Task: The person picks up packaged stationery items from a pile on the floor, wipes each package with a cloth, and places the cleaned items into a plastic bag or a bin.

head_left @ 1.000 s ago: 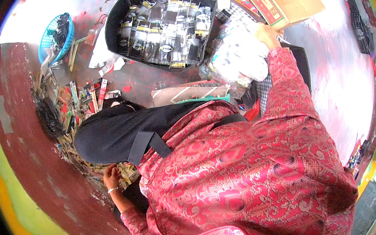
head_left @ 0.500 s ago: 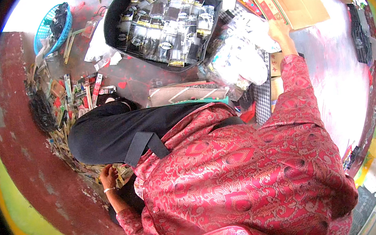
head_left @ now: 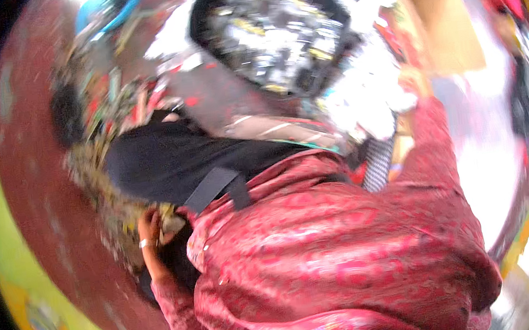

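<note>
My right hand [head_left: 416, 81] is at the right edge of a heap of white and clear plastic bags [head_left: 361, 98], just below an open cardboard box [head_left: 451, 26]. Its fingers look curled closed, but blur hides what they hold, if anything. Low on the left, my left hand [head_left: 149, 226] hangs beside my leg, over scattered thin strips and scraps [head_left: 112, 202]; motion smears its fingers. A black tub [head_left: 203, 35] stands ahead, full of small clear packets [head_left: 273, 40] with dark and yellow parts.
A blue basket [head_left: 136, 0] with dark stuff in it stands far left. Mixed litter [head_left: 117, 100] lies along the dark red wall band [head_left: 37, 171]. A pale striped box [head_left: 273, 127] lies beyond my black-trousered leg [head_left: 178, 152]. More goods [head_left: 521, 96] line the right side.
The whole view has shifted and blurred, with the tub, basket and box now higher and further right. My right hand appears lower and slightly further right, still beside the bags.
</note>
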Motion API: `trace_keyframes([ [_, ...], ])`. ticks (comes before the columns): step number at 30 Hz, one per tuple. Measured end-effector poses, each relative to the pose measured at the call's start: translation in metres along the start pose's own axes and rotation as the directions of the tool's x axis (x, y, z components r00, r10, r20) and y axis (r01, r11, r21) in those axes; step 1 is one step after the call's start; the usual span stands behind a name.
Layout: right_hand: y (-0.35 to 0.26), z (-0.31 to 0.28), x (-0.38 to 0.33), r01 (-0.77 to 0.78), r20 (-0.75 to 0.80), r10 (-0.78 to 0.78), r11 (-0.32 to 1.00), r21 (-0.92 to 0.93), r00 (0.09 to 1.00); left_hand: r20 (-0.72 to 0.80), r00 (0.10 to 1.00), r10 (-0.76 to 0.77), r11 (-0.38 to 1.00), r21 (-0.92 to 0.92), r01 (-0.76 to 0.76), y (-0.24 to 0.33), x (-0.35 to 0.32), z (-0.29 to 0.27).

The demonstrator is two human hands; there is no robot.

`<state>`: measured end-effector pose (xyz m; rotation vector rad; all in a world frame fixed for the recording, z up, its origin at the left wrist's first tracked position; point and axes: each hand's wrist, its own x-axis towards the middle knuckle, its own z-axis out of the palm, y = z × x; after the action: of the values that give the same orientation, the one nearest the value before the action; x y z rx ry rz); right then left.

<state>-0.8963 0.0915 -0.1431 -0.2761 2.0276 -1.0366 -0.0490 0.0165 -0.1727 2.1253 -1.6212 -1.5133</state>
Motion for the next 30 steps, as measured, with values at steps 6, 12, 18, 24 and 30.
trace_keyframes([
  [6,-0.033,0.026,0.015,-0.018,-0.013,-0.269,-0.016,-1.000,0.963,-0.039,0.990,-0.135,0.991,-0.011,0.134,0.092,-0.020,-0.008],
  [12,-0.153,0.186,-0.043,0.208,0.291,-0.471,-0.222,-0.953,0.832,-0.153,0.985,0.078,0.996,-0.029,-0.083,0.090,-0.045,-0.047],
  [18,-0.233,0.310,-0.110,0.780,0.784,-0.502,-0.295,-0.552,0.365,-0.496,0.864,0.084,0.996,0.027,-0.081,0.121,-0.077,-0.097],
  [24,-0.283,0.457,-0.178,0.834,0.864,-0.504,-0.474,-0.284,0.008,-0.657,0.738,-0.151,0.949,-0.306,-0.078,0.069,-0.092,-0.102],
  [30,-0.269,0.646,-0.272,0.863,0.931,-0.096,-0.418,0.283,-0.352,-0.673,0.672,-0.309,0.689,-0.645,-0.329,0.020,-0.091,-0.111],
])
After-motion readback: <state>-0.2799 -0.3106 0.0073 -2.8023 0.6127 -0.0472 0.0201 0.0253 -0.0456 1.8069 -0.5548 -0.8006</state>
